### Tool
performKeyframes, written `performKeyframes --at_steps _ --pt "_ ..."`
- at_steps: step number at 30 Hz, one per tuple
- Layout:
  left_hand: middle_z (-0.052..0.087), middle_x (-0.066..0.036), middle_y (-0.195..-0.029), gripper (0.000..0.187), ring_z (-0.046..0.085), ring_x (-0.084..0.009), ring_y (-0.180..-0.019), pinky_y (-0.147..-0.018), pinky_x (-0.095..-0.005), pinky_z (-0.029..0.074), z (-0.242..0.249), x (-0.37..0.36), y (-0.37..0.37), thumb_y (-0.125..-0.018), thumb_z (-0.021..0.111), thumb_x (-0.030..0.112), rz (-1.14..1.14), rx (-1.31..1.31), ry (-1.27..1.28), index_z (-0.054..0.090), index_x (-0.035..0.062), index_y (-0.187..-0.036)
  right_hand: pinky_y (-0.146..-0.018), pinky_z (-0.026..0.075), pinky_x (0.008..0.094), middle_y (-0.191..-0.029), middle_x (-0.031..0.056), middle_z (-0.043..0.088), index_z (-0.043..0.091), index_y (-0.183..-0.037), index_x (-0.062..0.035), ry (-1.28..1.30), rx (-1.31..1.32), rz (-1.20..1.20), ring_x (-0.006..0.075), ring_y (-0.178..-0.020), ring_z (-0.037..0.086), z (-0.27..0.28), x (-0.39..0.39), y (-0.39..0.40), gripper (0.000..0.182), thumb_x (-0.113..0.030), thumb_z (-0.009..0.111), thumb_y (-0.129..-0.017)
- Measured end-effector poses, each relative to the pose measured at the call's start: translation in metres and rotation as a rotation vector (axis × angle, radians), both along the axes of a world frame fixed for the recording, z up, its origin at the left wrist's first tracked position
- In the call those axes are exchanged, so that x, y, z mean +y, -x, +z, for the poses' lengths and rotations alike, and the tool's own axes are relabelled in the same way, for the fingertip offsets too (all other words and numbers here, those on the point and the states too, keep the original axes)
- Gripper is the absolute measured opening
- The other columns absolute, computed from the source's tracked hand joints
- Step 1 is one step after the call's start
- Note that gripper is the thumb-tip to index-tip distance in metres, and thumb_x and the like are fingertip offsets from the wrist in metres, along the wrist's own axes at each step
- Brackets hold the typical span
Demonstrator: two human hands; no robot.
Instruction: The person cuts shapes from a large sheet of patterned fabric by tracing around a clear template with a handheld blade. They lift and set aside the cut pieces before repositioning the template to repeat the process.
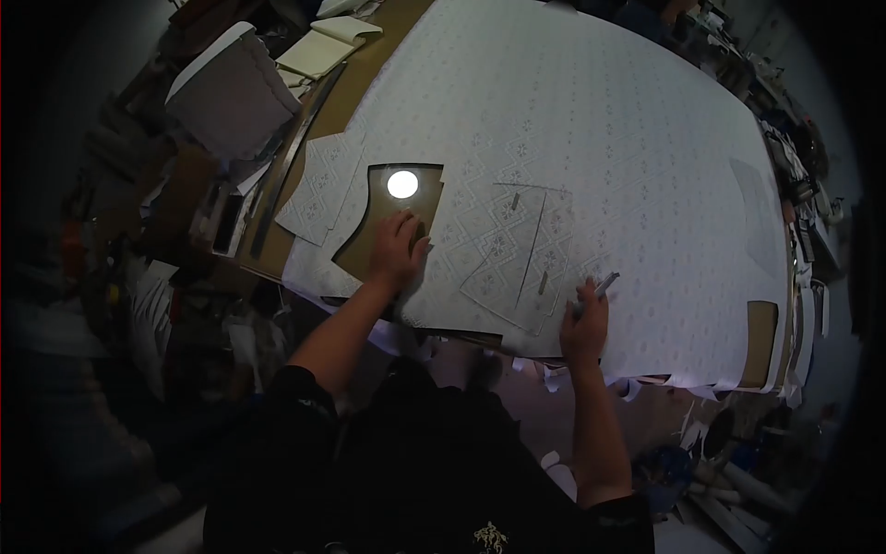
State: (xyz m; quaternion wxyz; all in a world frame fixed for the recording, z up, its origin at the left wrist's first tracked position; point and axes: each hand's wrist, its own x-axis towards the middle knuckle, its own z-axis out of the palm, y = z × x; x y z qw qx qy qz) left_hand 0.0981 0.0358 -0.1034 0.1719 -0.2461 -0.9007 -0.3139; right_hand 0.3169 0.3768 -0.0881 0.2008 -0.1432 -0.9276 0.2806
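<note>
A large sheet of white patterned fabric (591,138) covers the table. My left hand (399,247) lies flat with fingers spread at the edge of a cut-out hole in the fabric, where the brown table surface (383,217) shows with a bright light reflection. My right hand (585,323) rests near the front edge of the fabric, fingers closed around a thin pen-like marking tool (604,284). Between the hands lies a clear plastic pattern template (521,254) on the fabric.
Cut fabric pieces (321,185) lie at the left of the hole. A long metal ruler (293,157), a grey padded object (231,92) and an open notebook (325,46) sit at the table's left. Scraps and rolls clutter the floor at lower right (720,480).
</note>
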Motion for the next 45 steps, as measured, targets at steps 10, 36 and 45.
performKeyframes --at_steps 10,36,45 --pt "0.061 -0.019 -0.138 0.045 0.055 -0.0410 -0.128 -0.115 -0.0537 0.040 0.001 0.003 0.004 -0.090 0.078 0.027 -0.001 0.070 0.061 0.068 0.0050 -0.128 -0.102 0.052 0.0475 -0.143 0.0244 0.062 0.058 -0.126 -0.0052 -0.034 0.044 0.039 0.0448 -0.126 0.060 0.006 0.005 0.013 0.039 0.000 0.070 -0.089" --pt "0.043 -0.024 -0.160 0.075 0.037 -0.0461 -0.150 -0.124 -0.0611 0.027 0.024 0.042 0.062 -0.087 0.078 0.057 -0.636 -0.009 0.285 0.057 0.0218 -0.150 -0.120 0.036 0.0546 -0.155 0.0296 0.049 0.048 -0.140 -0.0036 -0.023 -0.034 0.071 0.0518 -0.146 0.041 0.011 -0.099 0.041 0.081 -0.024 0.094 -0.077" --pt "0.042 -0.022 -0.162 0.076 0.036 -0.0458 -0.151 -0.126 -0.0597 0.024 0.023 0.042 0.064 -0.086 0.076 0.062 -0.648 0.002 0.299 0.061 0.0213 -0.148 -0.120 0.039 0.0540 -0.154 0.0274 0.053 0.054 -0.135 -0.0042 0.066 -0.042 0.114 0.0486 -0.149 0.042 0.014 -0.089 0.017 0.073 -0.020 0.094 -0.077"
